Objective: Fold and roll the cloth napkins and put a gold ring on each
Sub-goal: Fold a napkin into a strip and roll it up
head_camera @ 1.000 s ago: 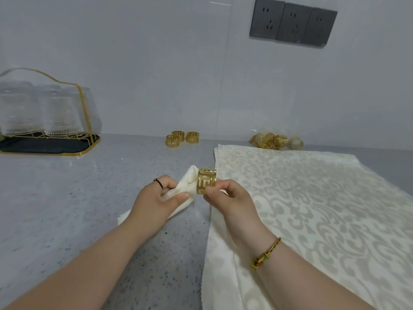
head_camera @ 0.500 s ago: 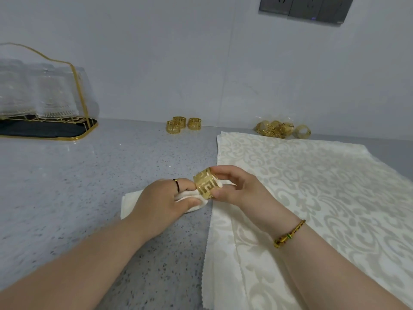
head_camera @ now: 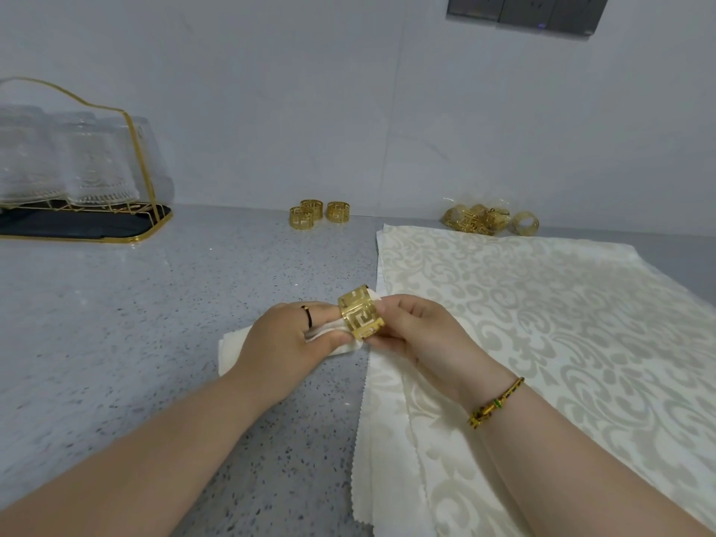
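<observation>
**Entry: ring fitting, centre of frame**

- Rolled napkin (head_camera: 232, 348): plain cream cloth lying across the grey speckled counter (head_camera: 135, 304). Its tail shows to the left of the left hand, and a small tip pokes out beyond the ring.
- Gold ring (head_camera: 360, 312): openwork key-pattern band at centre frame. It sits around the leading end of the roll and is tilted, not square to it.
- Left hand (head_camera: 286, 343): fingers and thumb curl round the roll just beside the ring, keeping the cloth bunched.
- Right hand (head_camera: 420, 331): thumb and fingertips pinch the ring at its right edge, with the other fingers curled below.

**Step in hand (judged):** drawing the ring along the roll toward its middle.

**Handling notes:**
- The left hand should keep the roll tight and narrow so that no layer snags on the cut-out edges.
- The right hand should level the ring square to the roll and advance it in short pulls.
- The left grip should give way toward the tail to make room for the ring.
- Likely faults are cloth bunching ahead of the band and the roll loosening once the grip shifts.

**Other stock:**
- Stack of flat patterned napkins (head_camera: 542, 304), right half of frame.
- Three loose rings (head_camera: 317, 215), upper centre.
- Bagged rings (head_camera: 480, 219), upper right.
- Glass rack (head_camera: 77, 168), upper left.
</observation>
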A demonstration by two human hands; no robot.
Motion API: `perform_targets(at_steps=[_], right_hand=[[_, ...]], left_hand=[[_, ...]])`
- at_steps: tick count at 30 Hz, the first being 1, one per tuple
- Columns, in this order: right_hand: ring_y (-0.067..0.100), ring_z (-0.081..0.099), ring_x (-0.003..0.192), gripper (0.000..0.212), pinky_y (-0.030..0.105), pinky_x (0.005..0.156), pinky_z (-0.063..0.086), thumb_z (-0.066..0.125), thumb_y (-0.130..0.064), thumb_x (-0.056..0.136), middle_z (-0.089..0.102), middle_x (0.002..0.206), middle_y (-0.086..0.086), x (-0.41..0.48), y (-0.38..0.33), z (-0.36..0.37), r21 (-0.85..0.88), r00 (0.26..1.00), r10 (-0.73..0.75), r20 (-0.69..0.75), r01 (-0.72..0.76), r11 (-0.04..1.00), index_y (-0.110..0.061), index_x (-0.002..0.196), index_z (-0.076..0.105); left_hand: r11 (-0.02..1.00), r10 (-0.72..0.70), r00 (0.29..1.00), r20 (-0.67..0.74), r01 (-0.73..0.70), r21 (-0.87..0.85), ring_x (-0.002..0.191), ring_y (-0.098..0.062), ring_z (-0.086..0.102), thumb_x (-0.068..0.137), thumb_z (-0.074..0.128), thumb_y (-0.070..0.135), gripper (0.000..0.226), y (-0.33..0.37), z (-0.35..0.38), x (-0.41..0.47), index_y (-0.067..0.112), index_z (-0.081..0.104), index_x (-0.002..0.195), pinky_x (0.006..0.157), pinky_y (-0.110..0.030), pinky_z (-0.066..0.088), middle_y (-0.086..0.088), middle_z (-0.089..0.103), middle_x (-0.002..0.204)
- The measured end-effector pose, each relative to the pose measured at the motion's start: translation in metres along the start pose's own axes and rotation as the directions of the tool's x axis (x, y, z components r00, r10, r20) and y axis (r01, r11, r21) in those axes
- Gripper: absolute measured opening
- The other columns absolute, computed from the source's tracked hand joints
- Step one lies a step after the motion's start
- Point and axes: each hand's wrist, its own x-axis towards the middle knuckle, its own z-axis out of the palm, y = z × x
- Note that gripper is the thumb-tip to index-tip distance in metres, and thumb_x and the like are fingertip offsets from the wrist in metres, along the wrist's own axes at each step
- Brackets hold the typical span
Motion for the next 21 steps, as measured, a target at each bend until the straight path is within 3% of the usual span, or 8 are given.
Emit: perform_targets(at_steps=[5, 8, 10, 11, 13, 16, 19, 21], right_hand=[[0.015, 0.06, 0.064, 0.018, 0.018, 0.066, 0.054, 0.058, 0.005, 0.084, 0.06, 0.071, 0.011, 0.001, 0.006, 0.004, -0.1, 0.993, 0.078, -0.089, -0.086, 0.991, -0.006, 0.07, 0.059], [0.019, 0.059, 0.061, 0.021, 0.021, 0.06, 0.052, 0.058, 0.006, 0.083, 0.059, 0.068, 0.012, 0.003, 0.009, 0.009, -0.138, 0.988, 0.043, -0.146, -0.064, 0.988, -0.008, 0.067, 0.059], [0.023, 0.056, 0.069, 0.021, 0.029, 0.067, 0.046, 0.061, 0.003, 0.081, 0.059, 0.07, 0.012, 0.001, 0.011, 0.012, -0.229, 0.989, 0.001, -0.148, -0.035, 0.973, -0.009, 0.065, 0.06], [0.02, 0.055, 0.074, 0.017, 0.028, 0.071, 0.044, 0.062, 0.001, 0.081, 0.059, 0.075, 0.008, 0.0, 0.01, 0.014, -0.314, 0.989, -0.037, -0.144, -0.01, 0.949, -0.007, 0.066, 0.061], [0.009, 0.053, 0.082, 0.006, 0.015, 0.077, 0.04, 0.061, 0.001, 0.08, 0.055, 0.088, -0.004, -0.004, 0.008, 0.017, -0.465, 0.982, -0.148, -0.117, 0.077, 0.882, 0.0, 0.077, 0.066], [0.008, 0.047, 0.1, 0.009, 0.005, 0.085, 0.03, 0.061, 0.002, 0.08, 0.046, 0.1, -0.013, -0.006, 0.005, 0.014, -0.576, 0.946, -0.323, -0.027, 0.249, 0.779, -0.005, 0.081, 0.067], [0.002, 0.046, 0.101, 0.007, -0.003, 0.087, 0.025, 0.063, -0.011, 0.077, 0.045, 0.1, -0.022, -0.007, 0.005, 0.014, -0.702, 0.857, -0.507, 0.089, 0.415, 0.578, -0.005, 0.077, 0.065], [0.0, 0.052, 0.092, 0.015, -0.001, 0.086, 0.031, 0.059, -0.019, 0.076, 0.051, 0.097, -0.014, -0.007, 0.005, 0.011, -0.699, 0.773, -0.62, 0.134, 0.517, 0.494, -0.004, 0.075, 0.063]], left_hand=[[0.985, -0.107, 0.991, 0.082, 0.094, 0.143, 0.082, 0.002, 0.055, 0.058, 0.055, 0.055, 0.017, 0.002, 0.003, 0.0, 0.047, 0.049, 0.072, 0.06, -0.007, 0.037, 0.02, 0.063, 0.074], [0.958, -0.175, 0.983, 0.057, 0.156, 0.24, 0.082, -0.004, 0.054, 0.052, 0.059, 0.056, 0.056, 0.009, 0.003, -0.002, 0.041, 0.037, 0.102, 0.065, -0.014, 0.038, 0.019, 0.052, 0.098], [0.923, -0.11, 0.988, 0.107, 0.062, 0.38, 0.103, -0.005, 0.048, 0.054, 0.068, 0.063, 0.094, 0.014, 0.006, -0.003, 0.039, 0.026, 0.134, 0.081, -0.018, 0.036, 0.02, 0.039, 0.123], [0.903, -0.05, 0.992, 0.114, -0.004, 0.431, 0.106, -0.006, 0.049, 0.059, 0.07, 0.061, 0.093, 0.016, 0.008, -0.002, 0.037, 0.029, 0.138, 0.082, -0.019, 0.035, 0.018, 0.039, 0.131], [0.882, 0.071, 0.996, 0.047, -0.084, 0.463, 0.093, -0.007, 0.055, 0.066, 0.068, 0.057, 0.068, 0.017, 0.01, -0.001, 0.035, 0.048, 0.127, 0.069, -0.009, 0.032, 0.017, 0.054, 0.118], [0.912, -0.009, 1.0, 0.022, -0.001, 0.409, 0.076, 0.0, 0.052, 0.065, 0.061, 0.06, 0.046, 0.019, 0.007, 0.0, 0.044, 0.054, 0.107, 0.057, -0.008, 0.031, 0.022, 0.055, 0.081], [0.947, -0.073, 0.997, 0.015, 0.064, 0.316, 0.075, 0.003, 0.055, 0.055, 0.051, 0.068, 0.043, 0.016, 0.001, 0.0, 0.05, 0.052, 0.094, 0.058, -0.008, 0.035, 0.021, 0.06, 0.075], [0.955, -0.107, 0.994, 0.024, 0.096, 0.28, 0.079, 0.01, 0.053, 0.047, 0.045, 0.074, 0.039, 0.013, -0.004, 0.0, 0.055, 0.048, 0.081, 0.057, -0.008, 0.035, 0.025, 0.06, 0.076]])
